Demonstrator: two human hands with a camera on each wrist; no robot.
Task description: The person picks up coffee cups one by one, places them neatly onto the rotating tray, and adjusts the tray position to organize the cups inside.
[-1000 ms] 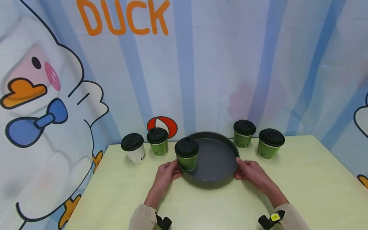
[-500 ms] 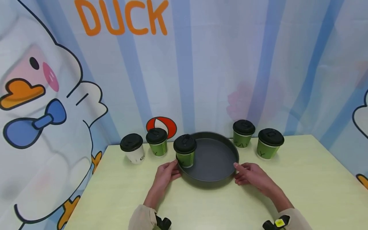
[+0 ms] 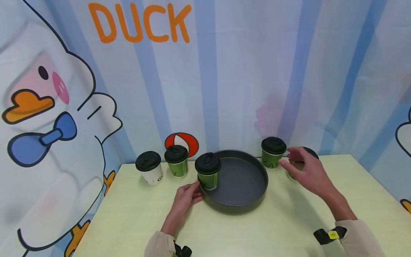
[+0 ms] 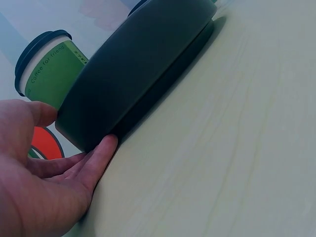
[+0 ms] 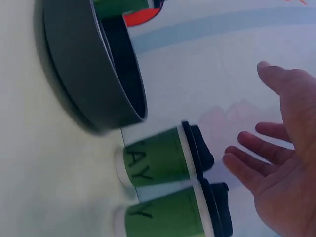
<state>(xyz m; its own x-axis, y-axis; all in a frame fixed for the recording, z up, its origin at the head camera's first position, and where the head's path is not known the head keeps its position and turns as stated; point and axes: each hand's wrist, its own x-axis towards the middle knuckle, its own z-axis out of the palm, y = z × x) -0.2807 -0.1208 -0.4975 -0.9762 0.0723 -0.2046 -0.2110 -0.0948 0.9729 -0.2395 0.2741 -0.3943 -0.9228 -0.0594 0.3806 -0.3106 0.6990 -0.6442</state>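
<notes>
pan [image 3: 240, 182], dark and round, sits on the desk [image 3: 250, 232] near the middle of its far edge, with one green cup [image 3: 208, 181] upright inside it, close to the wall on the side of the desk's left edge. the right grip [image 3: 308, 175] has just left the pan's right side, where it was half a second ago, and is now raised toward the desk's far right corner, by an inner green cup [image 3: 271, 159] and an outer green cup [image 5: 163, 219]. it is loosely spread, thumb apart from bent fingers, with nothing in it; the right wrist view shows it clear of both cups. the left grip [image 3: 186, 196] stays closed on the pan's left side, thumb at the rim, fingers at the lower edge. the pan has hardly shifted, so it seems steadied from one side only, leaving the right grip free to handle a cup.

counted: one pan and five lidded cups, four green and one white. toward the far left corner stand a leftmost green cup [image 3: 178, 168] and, just beside it and nearer that corner, the white cup [image 3: 153, 175].
</notes>
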